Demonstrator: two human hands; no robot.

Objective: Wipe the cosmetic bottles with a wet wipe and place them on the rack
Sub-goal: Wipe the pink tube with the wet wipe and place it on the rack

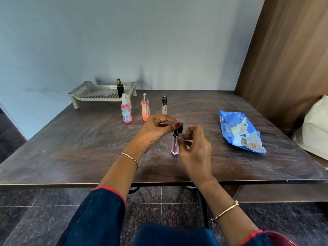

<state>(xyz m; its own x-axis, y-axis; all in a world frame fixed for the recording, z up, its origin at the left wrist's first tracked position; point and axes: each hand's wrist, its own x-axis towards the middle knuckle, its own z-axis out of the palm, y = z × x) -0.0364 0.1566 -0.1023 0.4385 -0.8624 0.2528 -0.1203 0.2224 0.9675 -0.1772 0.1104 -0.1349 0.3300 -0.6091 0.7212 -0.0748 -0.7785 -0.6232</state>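
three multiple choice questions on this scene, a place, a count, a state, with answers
1. The black bottle is A on the rack B on the floor C in a hand
2. Bottles standing unheld on the table: A one B three C five
3. The right hand is A flat on the table B empty C pinching a wipe against the pink tube
A, it stands on the grid; B, pink spray, peach spray, capped tube; C, its fingers pinch the wipe.

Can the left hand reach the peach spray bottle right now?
Probably not yet: the peach spray bottle stands just beyond the left hand, path clear, but that hand is pinching the lip gloss tube.
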